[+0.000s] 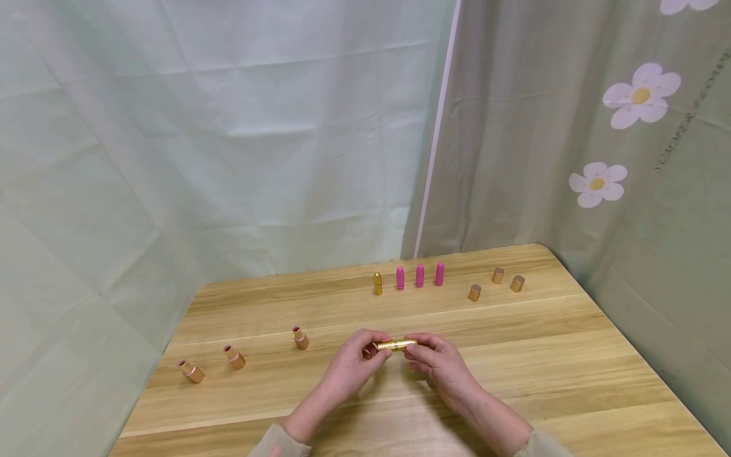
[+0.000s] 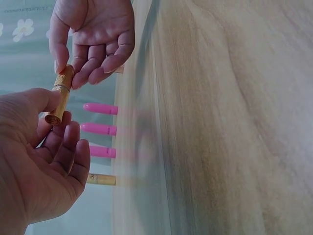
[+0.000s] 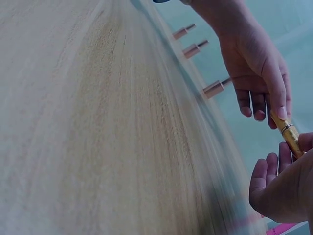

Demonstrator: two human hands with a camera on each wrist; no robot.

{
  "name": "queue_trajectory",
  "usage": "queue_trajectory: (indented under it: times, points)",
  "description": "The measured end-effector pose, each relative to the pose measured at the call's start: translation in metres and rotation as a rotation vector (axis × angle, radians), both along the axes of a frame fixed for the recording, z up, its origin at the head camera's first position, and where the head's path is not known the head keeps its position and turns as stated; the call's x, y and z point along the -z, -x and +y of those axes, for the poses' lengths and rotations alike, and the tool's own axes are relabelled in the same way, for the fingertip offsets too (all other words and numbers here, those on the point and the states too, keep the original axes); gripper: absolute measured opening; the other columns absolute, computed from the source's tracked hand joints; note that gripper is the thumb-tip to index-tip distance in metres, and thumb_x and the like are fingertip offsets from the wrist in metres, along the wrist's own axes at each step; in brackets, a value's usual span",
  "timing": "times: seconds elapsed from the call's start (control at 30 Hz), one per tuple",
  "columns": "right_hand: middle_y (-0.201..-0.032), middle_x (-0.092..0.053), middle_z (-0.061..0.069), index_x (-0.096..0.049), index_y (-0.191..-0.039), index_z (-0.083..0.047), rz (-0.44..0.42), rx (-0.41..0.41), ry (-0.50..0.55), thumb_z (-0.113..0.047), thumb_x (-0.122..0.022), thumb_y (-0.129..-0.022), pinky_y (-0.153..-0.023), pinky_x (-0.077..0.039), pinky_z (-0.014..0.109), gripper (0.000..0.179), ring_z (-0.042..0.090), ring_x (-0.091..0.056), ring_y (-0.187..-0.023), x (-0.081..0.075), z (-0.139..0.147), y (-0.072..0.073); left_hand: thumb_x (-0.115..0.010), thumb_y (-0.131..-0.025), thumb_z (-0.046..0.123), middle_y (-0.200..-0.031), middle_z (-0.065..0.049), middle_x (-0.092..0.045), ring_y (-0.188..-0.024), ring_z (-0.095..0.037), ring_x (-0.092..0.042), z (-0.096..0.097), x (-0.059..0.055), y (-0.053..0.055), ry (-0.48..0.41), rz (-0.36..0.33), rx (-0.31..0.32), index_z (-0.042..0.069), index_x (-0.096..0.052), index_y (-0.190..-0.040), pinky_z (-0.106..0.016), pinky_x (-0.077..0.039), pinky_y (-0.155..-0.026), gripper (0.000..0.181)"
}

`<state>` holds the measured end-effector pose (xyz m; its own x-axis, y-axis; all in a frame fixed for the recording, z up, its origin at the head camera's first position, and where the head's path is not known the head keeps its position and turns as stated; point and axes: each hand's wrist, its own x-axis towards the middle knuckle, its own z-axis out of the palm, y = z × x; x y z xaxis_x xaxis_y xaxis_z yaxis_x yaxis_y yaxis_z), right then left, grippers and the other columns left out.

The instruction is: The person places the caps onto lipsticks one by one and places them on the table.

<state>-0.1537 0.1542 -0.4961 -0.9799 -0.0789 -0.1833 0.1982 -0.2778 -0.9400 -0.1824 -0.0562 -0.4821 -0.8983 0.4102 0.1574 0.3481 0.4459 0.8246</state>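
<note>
Together, a person's left hand [image 1: 355, 360] and right hand [image 1: 443, 368] pinch opposite ends of a gold tube [image 1: 396, 344] at lower center, over a wooden table [image 1: 571, 374]. Three copper tubes [image 1: 235, 358] stand at lower left, a second gold tube [image 1: 378, 284] and three pink tubes [image 1: 419, 276] just below mid-frame, three short copper pieces [image 1: 499, 275] farther right.

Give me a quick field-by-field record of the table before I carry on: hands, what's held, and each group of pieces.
Left hand: pinches one end of held gold tube
Right hand: pinches its other end
Held piece: lengthwise between the hands, above table
Back row: standing gold tube, then three pink tubes to its right
Back right: three short copper-coloured pieces
Left side: three narrow-necked copper-coloured tubes, upright
</note>
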Motion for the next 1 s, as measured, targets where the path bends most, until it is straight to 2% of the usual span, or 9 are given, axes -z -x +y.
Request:
queue_trajectory:
  times: [0.5, 0.77, 1.0]
  points:
    - [-0.109, -0.064, 0.009, -0.063, -0.124, 0.007, 0.000, 0.028, -0.002, -0.011, -0.071, -0.095, -0.088, -0.054, 0.034, 0.035, 0.022, -0.064, -0.100, 0.0017, -0.0030, 0.0018, -0.074, -0.096, 0.024, -0.098, 0.007, -0.061, -0.088, -0.012, -0.058, 0.0019, -0.0002, 0.0000, 0.010, -0.008, -0.002, 0.019, -0.071, -0.109, -0.027, -0.052, -0.076, 0.014]
    - [-0.115, -0.063, 0.011, -0.061, -0.130, 0.007, 0.057, 0.003, -0.097, -0.015, -0.076, -0.091, -0.094, -0.053, 0.043, 0.047, 0.025, -0.060, -0.105, 0.0015, -0.0004, 0.0046, -0.077, -0.093, 0.029, -0.101, 0.010, -0.064, -0.097, -0.015, -0.062, 0.0020, -0.0027, 0.0002, 0.119, 0.042, 0.003, 0.020, -0.070, -0.108, -0.038, -0.052, -0.085, 0.018]
    - [-0.111, -0.065, 0.010, -0.066, -0.129, 0.001, 0.147, -0.009, -0.174, -0.014, -0.078, -0.090, -0.089, -0.054, 0.034, 0.043, 0.022, -0.060, -0.103, -0.0043, -0.0013, 0.0062, -0.078, -0.093, 0.029, -0.100, 0.010, -0.065, -0.097, -0.014, -0.062, 0.0063, -0.0049, 0.0029, 0.210, 0.120, -0.003, 0.020, -0.071, -0.108, -0.034, -0.052, -0.082, 0.019]
